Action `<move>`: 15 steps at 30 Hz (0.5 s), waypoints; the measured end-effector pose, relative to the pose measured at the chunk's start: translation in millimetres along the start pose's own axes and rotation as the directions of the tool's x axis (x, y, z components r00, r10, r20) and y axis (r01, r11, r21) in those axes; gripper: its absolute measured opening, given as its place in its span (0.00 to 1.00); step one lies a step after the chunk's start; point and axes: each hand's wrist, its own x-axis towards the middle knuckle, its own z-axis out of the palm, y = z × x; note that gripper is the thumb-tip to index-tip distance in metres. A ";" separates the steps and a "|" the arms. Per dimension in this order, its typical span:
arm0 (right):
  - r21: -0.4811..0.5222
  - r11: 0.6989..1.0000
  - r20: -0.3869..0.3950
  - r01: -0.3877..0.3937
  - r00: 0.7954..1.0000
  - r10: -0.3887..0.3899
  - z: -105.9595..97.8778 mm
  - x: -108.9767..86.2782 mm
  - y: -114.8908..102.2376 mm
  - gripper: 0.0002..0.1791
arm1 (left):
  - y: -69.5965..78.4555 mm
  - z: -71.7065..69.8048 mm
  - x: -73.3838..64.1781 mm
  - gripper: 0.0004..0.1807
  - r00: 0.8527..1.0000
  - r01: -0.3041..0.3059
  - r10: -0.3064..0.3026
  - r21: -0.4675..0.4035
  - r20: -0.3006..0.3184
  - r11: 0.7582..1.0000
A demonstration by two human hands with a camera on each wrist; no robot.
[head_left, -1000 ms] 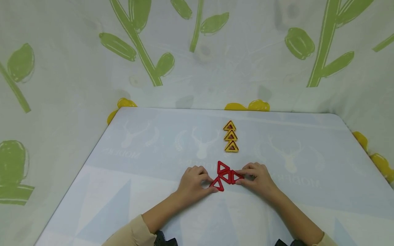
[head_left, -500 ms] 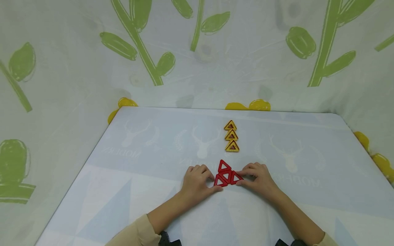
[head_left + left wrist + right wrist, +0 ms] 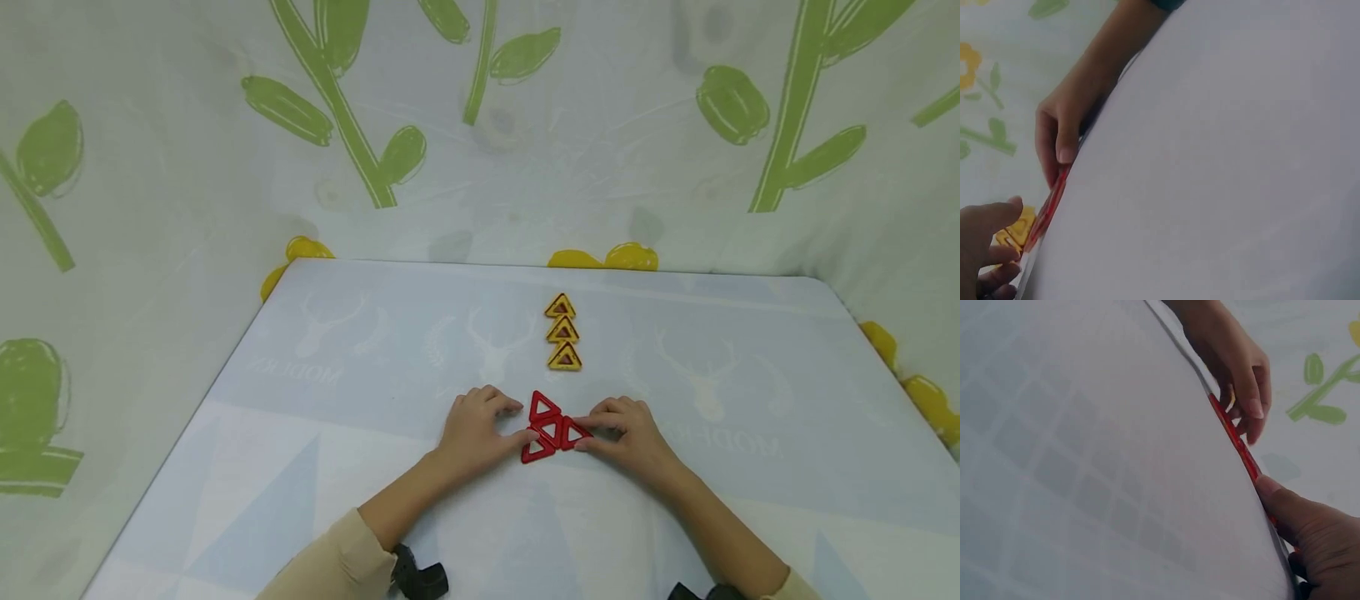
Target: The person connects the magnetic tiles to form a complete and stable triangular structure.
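Four-part cluster aside, several red triangle tiles with hollow centres lie joined flat on the table. My right hand (image 3: 630, 433) pinches the rightmost red triangle (image 3: 566, 433) between thumb and fingers. The middle red triangle (image 3: 558, 432) adjoins it, with the top red triangle (image 3: 533, 408) above. My left hand (image 3: 476, 429) is spread at the left, its thumb over the corner of the lower-left red triangle (image 3: 538, 457); its fingers are apart from the tiles. In the right wrist view, the tiles (image 3: 1232, 434) appear edge-on, and the left hand's fingers hold nothing.
A column of 3 yellow triangle pieces (image 3: 565, 367) lies farther back on the table (image 3: 420, 300). Behind the table's far edge hangs a leaf-patterned curtain (image 3: 570, 167). A black wrist device (image 3: 422, 579) shows by the left sleeve.
My left hand turned the lower-left red triangle against the middle one, then loosened, its fingers lifting up and away. The right hand has kept its pinch on the rightmost tile.
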 end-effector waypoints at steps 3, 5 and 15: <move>0.002 1.000 0.015 -0.002 1.000 0.002 -1.1 0.5 -0.2 0.17 | -3.4 -2.6 8.8 0.23 0.997 0.015 -0.011 -0.057 0.070 0.998; 0.001 1.000 0.029 -0.003 1.000 0.003 -2.1 0.6 -0.2 0.17 | -6.2 -3.7 14.3 0.24 0.993 0.012 -0.003 -0.081 0.119 0.997; -0.014 1.000 0.096 -0.003 0.995 0.004 -8.1 2.4 0.6 0.16 | -17.1 -2.4 33.5 0.27 0.964 -0.056 0.077 -0.086 0.256 0.995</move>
